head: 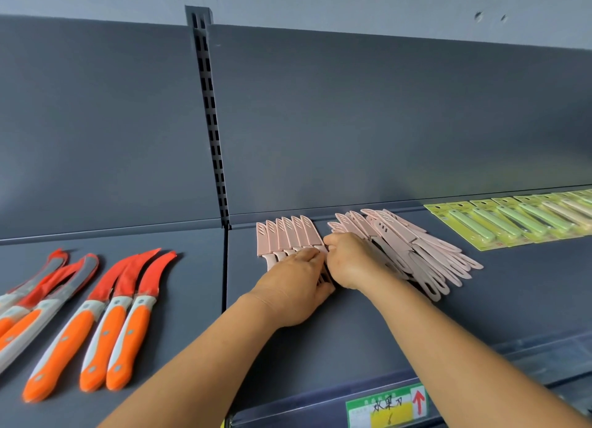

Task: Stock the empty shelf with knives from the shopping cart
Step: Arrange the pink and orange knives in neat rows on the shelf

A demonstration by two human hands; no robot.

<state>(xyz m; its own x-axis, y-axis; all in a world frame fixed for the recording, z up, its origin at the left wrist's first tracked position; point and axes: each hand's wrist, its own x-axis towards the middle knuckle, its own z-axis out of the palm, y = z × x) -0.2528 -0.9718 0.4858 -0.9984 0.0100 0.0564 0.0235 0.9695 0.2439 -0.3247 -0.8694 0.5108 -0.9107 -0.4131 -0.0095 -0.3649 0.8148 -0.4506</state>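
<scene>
On the dark grey shelf [368, 315], just right of the slotted upright post [209, 120], a neat row of pink sheathed knives [285, 235] is laid side by side with tips toward the back panel. The left hand [293, 286] is laid flat over the handles of that row, fingers held together and fairly straight, pressing down rather than gripping. The right hand [349, 261] is set just right of it, touching it, with fingers curled down among the nearest knives of a loose pink heap [416, 251]; whether a single knife is pinched cannot be told, as the fingertips are hidden. The heap lies fanned and overlapping, further right of the post than the row. Beyond it, carded green knives [519, 219] are seen overlapping along the back. Left of the post, orange-handled curved knives [105, 315] are laid out. A price label [387, 407] is fixed to the shelf's front edge, right of the post. No shopping cart is in view.

The step in hand is judged to be the straightening of the pink knives: one more is being drawn from the heap against the row. The next move would call for the row to be held steady while a knife is slid alongside, parallel and tip-aligned, without the heap being dragged.
</scene>
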